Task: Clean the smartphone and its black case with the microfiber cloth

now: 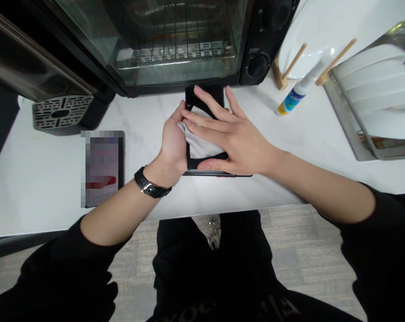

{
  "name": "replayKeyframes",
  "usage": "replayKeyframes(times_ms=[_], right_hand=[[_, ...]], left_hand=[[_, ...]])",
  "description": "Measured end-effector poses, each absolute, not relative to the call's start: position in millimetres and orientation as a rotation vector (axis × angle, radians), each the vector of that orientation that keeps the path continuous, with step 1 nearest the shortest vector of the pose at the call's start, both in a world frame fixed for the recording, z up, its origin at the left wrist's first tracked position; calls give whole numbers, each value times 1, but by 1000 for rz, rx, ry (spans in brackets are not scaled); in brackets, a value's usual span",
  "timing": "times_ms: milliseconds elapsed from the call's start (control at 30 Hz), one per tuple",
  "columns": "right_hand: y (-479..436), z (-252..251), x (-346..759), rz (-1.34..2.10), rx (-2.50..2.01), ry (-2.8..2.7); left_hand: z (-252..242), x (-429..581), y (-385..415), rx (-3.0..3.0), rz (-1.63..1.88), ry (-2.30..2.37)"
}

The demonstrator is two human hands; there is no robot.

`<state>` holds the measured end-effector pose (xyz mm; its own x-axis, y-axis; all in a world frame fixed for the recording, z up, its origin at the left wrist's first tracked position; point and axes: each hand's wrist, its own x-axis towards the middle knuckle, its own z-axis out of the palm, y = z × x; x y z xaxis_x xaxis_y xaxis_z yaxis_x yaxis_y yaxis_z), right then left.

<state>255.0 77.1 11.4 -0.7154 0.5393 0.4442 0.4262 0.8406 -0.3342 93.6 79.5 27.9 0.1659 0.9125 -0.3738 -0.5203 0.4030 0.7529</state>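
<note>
My left hand is wrapped around the left side of a black phone, holding it just above the white counter. Over the phone's face lies a light grey cleaning cloth with a zigzag edge. My right hand keeps the cloth pressed on the phone, its fingers stretched across and its thumb near the phone's lower edge. Underneath, a thin flat item with a dark edge and a bit of red shows; the rest of it is covered.
A black toaster oven stands right behind my hands. To the left are a machine's drip tray and a flat device with a blurred screen. A spray bottle and a rack of white plates stand to the right.
</note>
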Motion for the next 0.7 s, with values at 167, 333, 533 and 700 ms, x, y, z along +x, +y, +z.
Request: replayKeyframes(times_ms=[167,333,533,700], right_hand=[[71,13,254,279,-601,-2533],[79,18,262,196,-812,-2419],[89,8,266,233,-1039,-2269],[89,5,266,251,-1028,-2252]], left_hand=[[39,78,88,573,1140,853],[42,73,91,652,1191,744],[35,86,88,612,1123,791],[36,97,78,544,958,803]])
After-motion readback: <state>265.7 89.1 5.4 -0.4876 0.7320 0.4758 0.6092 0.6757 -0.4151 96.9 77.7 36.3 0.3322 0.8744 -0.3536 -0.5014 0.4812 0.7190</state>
